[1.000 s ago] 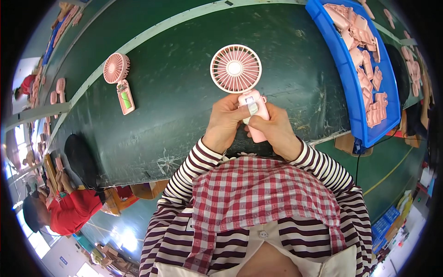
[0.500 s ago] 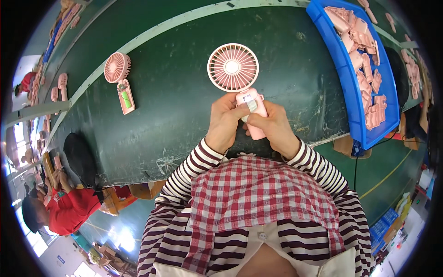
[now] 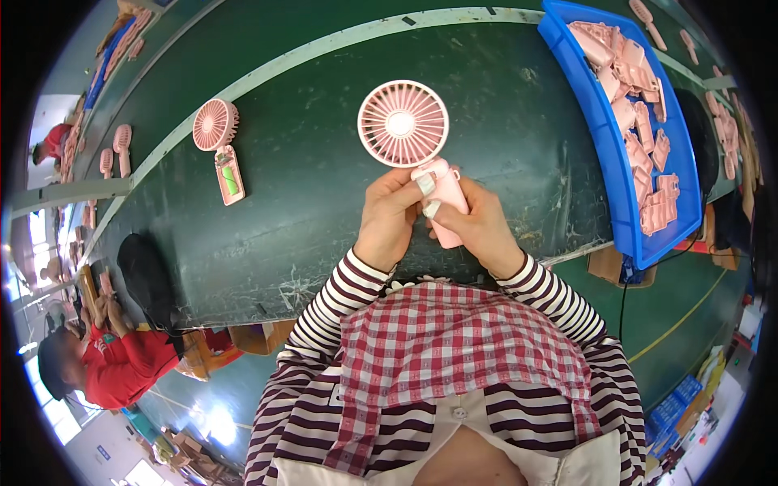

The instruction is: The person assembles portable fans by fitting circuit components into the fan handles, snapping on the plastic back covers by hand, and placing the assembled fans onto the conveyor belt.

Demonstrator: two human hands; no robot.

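A pink handheld fan (image 3: 403, 124) is held between both hands above the near part of the dark green table, its round grille pointing away from me. My left hand (image 3: 389, 212) grips the fan near the neck, with its thumb on the top of the handle. My right hand (image 3: 484, 227) wraps the handle's right side, its thumb pressed on the handle's front. The thumbs wear whitish covers. Fingers behind the handle are mostly hidden. To the left lies another pink fan (image 3: 215, 125), its handle uncovered so that a green battery (image 3: 232, 180) shows inside.
A blue bin (image 3: 613, 146) full of pink plastic shells stands at the table's right end. A pale rail (image 3: 324, 50) runs along the table's far edge. A dark chair back (image 3: 146, 279) touches the near left, where a person in red (image 3: 130, 368) sits working.
The held fan has shifted slightly left in the picture. My left thumb has moved higher on the handle, and the pale front area by the thumbs looks different.
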